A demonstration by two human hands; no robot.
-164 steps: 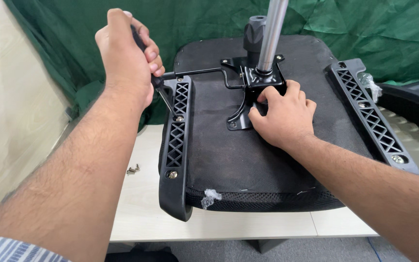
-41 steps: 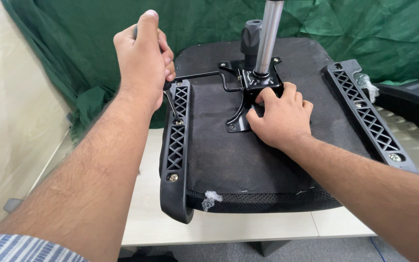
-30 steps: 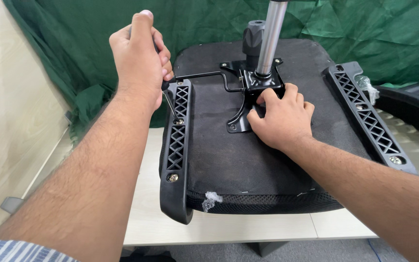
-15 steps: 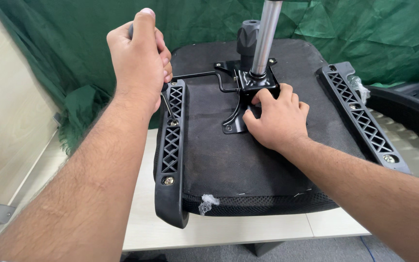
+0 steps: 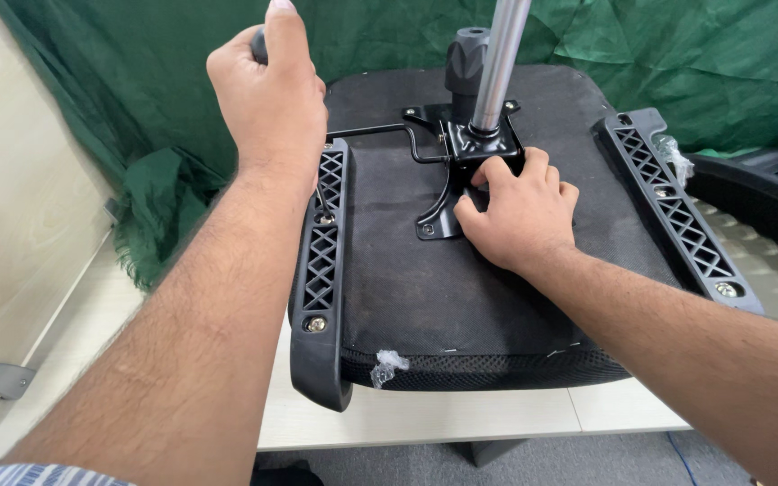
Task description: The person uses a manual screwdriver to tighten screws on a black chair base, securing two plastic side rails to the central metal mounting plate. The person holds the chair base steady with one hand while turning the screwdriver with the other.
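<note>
An upturned black office chair seat (image 5: 443, 288) lies on a white table (image 5: 461, 418). My left hand (image 5: 267, 94) is closed around a dark tool handle above the left armrest bracket (image 5: 321, 270); the thin shaft reaches down to a bolt in that bracket. My right hand (image 5: 520, 211) presses on the black metal mechanism plate (image 5: 461, 148) at the seat's middle, fingers against the base of the upright chrome gas cylinder (image 5: 497, 63). A black lever rod (image 5: 380, 132) runs left from the plate.
The right armrest bracket (image 5: 677, 211) lies along the seat's right side. A green cloth (image 5: 695, 54) hangs behind and drapes down at the left. Another black chair part (image 5: 758, 193) sits at far right. A pale wall and floor are at the left.
My left hand stays on the tool handle, having shifted slightly as it turns. My right hand keeps its place on the plate. The view has moved closer and a little left.
</note>
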